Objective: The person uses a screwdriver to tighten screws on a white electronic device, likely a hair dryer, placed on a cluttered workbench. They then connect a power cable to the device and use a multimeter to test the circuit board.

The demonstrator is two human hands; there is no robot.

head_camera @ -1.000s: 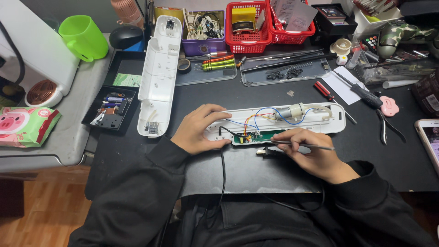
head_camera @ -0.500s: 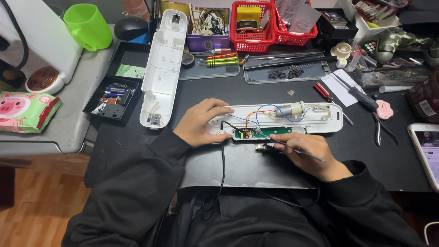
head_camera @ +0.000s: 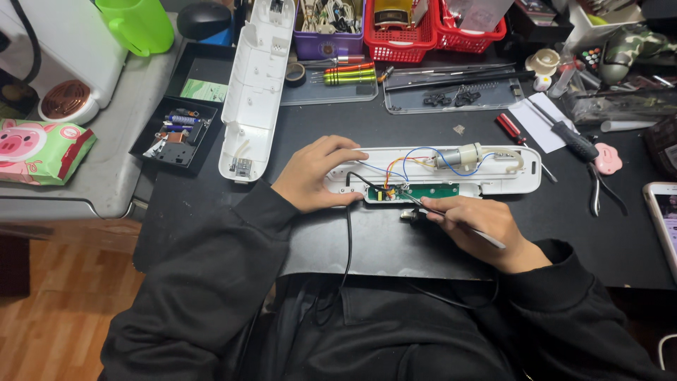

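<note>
Circuitry sits exposed at the centre of the frame, where a long white plastic housing [head_camera: 515, 173] lies open lengthwise on the black work mat [head_camera: 395, 247], showing a green circuit board [head_camera: 427, 191], a small grey motor [head_camera: 457, 156] and blue, orange and white wires between them. Right hand [head_camera: 483, 224], just below the board, is closed in a pen grip on a thin metal tool [head_camera: 451, 217] whose tip reaches the left end of the board. Left hand [head_camera: 317, 173] lies loosely spread, palm down, on the left end of the housing, pressing it to the mat; a black cable [head_camera: 348, 233] runs from the board down toward the person's dark clothing. To the upper left, a second white housing half [head_camera: 255, 77] lies upright in the frame beside a black parts tray [head_camera: 173, 134]. At the far left edge lies a soft green-and-pink packet [head_camera: 35, 149] with a cartoon pig on it, and above it a bright green plastic cup [head_camera: 137, 25]. Along the top stand a purple bin [head_camera: 328, 46] and red baskets [head_camera: 405, 46]. A red-handled screwdriver [head_camera: 509, 127], a black-handled screwdriver [head_camera: 572, 141] and pliers [head_camera: 599, 190] lie at the right, and a phone [head_camera: 663, 219] shows at the right edge.
</note>
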